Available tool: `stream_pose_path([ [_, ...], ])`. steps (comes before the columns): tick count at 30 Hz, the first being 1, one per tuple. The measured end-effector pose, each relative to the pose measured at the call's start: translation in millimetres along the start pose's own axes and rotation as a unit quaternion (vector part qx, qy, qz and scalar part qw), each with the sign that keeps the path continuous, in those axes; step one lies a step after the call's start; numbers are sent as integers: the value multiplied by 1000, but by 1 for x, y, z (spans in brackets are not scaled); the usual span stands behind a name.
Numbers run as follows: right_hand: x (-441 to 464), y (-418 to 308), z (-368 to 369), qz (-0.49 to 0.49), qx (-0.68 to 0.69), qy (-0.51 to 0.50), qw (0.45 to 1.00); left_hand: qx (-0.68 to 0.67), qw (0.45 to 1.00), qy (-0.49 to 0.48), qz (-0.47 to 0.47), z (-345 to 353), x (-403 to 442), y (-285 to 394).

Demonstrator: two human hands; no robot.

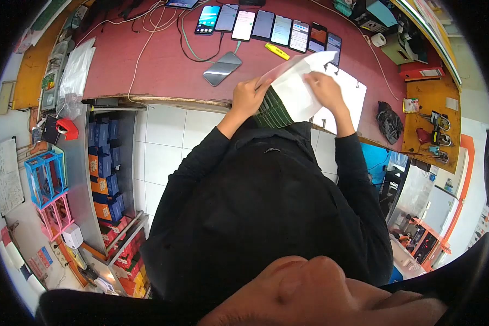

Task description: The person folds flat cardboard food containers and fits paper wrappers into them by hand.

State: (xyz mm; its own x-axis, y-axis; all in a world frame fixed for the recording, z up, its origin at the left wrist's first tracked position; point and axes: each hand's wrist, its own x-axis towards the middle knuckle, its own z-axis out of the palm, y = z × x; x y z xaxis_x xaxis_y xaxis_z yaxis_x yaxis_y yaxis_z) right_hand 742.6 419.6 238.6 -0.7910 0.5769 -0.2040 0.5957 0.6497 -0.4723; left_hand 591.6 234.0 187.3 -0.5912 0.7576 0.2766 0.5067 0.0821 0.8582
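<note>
My left hand (248,98) is closed on the left edge of a stack of sheets (294,91), white on top with a dark green, lined part (275,111) below. The stack is tilted up at the front edge of the red table. My right hand (325,92), a little blurred, lies over the white sheet with its fingers bent; whether it pinches the paper I cannot make out. Beneath and to the right rests an open white ring binder (349,98) with metal rings. A yellow highlighter (277,51) lies just beyond the sheets.
Several phones (245,25) stand in a row at the back of the red table (163,70). A grey phone (222,69) with a cable lies left of my hands. A black plastic bag (389,122) and a red box file (421,71) are on the right.
</note>
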Motion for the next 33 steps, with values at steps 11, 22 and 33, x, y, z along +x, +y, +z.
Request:
stream_pose_path([
  [11,50,55,64,58,-52,0,997,-5,997,48,62,1,-5,0],
  [22,32,62,-1,39,358,192,913,102,942,278,-157,-74,5,-32],
  [33,-36,108,60,205,349,182,896,140,796,579,-107,-184,2,-161],
])
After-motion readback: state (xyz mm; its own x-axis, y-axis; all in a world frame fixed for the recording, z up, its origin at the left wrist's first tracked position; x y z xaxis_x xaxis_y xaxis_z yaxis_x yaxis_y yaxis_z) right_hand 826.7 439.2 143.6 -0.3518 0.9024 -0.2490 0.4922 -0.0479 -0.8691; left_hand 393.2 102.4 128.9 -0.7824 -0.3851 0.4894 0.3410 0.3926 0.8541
